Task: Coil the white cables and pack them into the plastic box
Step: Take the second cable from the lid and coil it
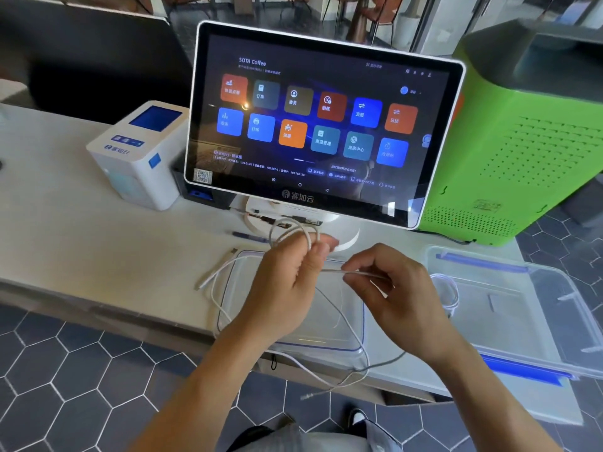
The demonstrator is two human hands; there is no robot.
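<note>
So there's a touchscreen terminal (pixel 323 122) on a pale counter (pixel 81 249), and everything's happening right in front of its white stand. The left hand (pixel 287 288) is curled around a small loop of white cable (pixel 293 234), holding the coil up just below the screen's bottom edge. The right hand (pixel 388 288), a bit to the right of that, pinches the straight run of the same cable between thumb and fingers, so the stretch between the two hands looks taut. The rest of the cable hangs slack down past the counter edge, and one end lies on the counter to the left. Directly under the hands, in front of the terminal, is a clear lid (pixel 293 331) with a blue seal line. The plastic box (pixel 535 308) sits to the right of the terminal's base, clear with blue clips, and there's already one coiled white cable (pixel 448 293) lying inside it near its left wall. Left of the screen is a small white printer (pixel 140 158), and to the right a green machine (pixel 528 141).
</note>
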